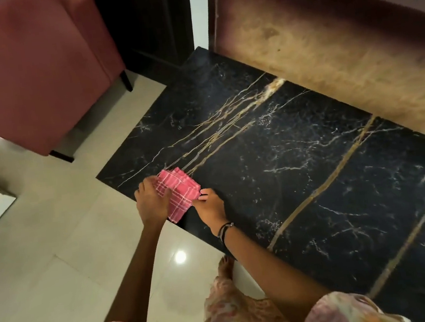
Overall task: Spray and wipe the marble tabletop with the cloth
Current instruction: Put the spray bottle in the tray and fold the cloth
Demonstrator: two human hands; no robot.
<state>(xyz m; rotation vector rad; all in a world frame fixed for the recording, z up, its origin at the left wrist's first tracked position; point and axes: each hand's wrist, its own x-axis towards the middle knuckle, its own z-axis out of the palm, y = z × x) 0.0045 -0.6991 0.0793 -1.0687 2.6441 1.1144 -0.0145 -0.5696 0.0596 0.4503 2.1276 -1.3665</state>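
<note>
left hand (152, 203) grip: fingers closed over the cloth's near-left edge | right hand (209, 208) grip: fingertips pinching the cloth's right side | cloth (180, 191): pink checked, folded, lying flat at the counter's near-left corner | counter (299, 166): black marble, gold veins | red armchair (31, 67): beyond the cloth, on the floor

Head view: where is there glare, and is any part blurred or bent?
Head view: a bright lamp glare sits on the floor tile near the left hand's arm; the cloth and both hands look slightly soft; the tabletop edges slant from the wide-angle lens.
</note>
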